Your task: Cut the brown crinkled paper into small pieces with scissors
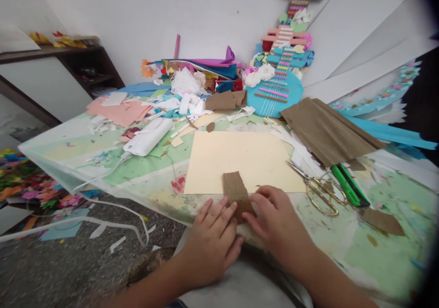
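Observation:
A small strip of brown crepe paper (234,188) lies at the near edge of the table, partly over a cream sheet of paper (240,159). My left hand (211,241) rests with its fingers pressed flat on the strip's lower left end. My right hand (274,219) presses down on the strip's lower right side, fingers bent. Both hands hold the strip against the table (144,175).
Gold-handled scissors (317,191) and green markers (348,184) lie right of the cream sheet. A large brown crepe sheet (325,130) lies behind them. A white device with a cable (147,136), paper scraps and a paper guitar (277,77) crowd the back. Scraps litter the floor at left.

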Demonstrator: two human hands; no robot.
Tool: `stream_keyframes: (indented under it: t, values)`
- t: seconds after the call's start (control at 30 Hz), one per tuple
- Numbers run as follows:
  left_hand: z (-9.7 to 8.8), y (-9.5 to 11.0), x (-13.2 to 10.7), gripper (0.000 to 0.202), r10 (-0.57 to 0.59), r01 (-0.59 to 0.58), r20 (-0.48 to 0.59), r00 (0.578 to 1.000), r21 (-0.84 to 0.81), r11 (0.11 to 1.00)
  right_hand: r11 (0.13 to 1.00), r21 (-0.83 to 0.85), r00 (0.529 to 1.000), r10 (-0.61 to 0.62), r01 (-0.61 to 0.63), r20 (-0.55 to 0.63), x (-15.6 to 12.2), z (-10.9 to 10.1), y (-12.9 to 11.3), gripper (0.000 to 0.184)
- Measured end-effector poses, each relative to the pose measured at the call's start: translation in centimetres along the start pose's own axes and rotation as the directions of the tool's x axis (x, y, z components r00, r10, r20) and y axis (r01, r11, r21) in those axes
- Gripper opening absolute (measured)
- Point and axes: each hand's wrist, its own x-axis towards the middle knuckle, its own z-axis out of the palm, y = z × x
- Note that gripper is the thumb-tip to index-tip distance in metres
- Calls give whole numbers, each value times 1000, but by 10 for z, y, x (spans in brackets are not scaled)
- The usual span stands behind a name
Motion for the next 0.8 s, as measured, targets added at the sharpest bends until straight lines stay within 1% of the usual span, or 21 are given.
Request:
stream_keyframes:
  t: [0.07, 0.13, 0.2, 0.3, 0.4, 0.5, 0.63, 0.7, 0.8]
  values:
    - [2, 0, 0, 28, -2, 2, 29, 1000, -8, 1000, 979, -98, 983, -179, 181, 34, -8, -10, 2, 15]
    - [2, 0, 0, 33, -6, 6, 61, 998, -1, 1000, 938, -146, 950, -306, 313, 67, -17, -14, 3, 19]
    - [0, -1, 1, 38, -1, 0, 91, 996, 19, 1000, 916, -152, 928, -358, 370, 102, -23, -12, 4, 27]
    - [-7, -2, 3, 41, 35, -44, 144, 989, 59, 997, 902, -169, 915, -376, 397, 144, -29, -6, 6, 39]
    - [-14, -3, 7, 44, 80, -101, 199, 977, 98, 990, 879, -207, 900, -395, 429, 186, -31, -4, 10, 44]
    - [-17, -5, 8, 44, 98, -124, 207, 973, 119, 985, 883, -211, 901, -375, 418, 218, -31, -6, 13, 47]
    - [-10, -6, 4, 40, 97, -117, 156, 983, 126, 985, 905, -211, 914, -315, 370, 255, -36, -8, 14, 49]
    - [-4, -7, 0, 37, 73, -86, 114, 991, 116, 989, 922, -232, 941, -260, 309, 217, -41, -9, 14, 47]
    - [3, -9, -5, 32, 50, -56, 71, 996, 81, 995, 948, -260, 981, -164, 186, 104, -46, -13, 15, 41]
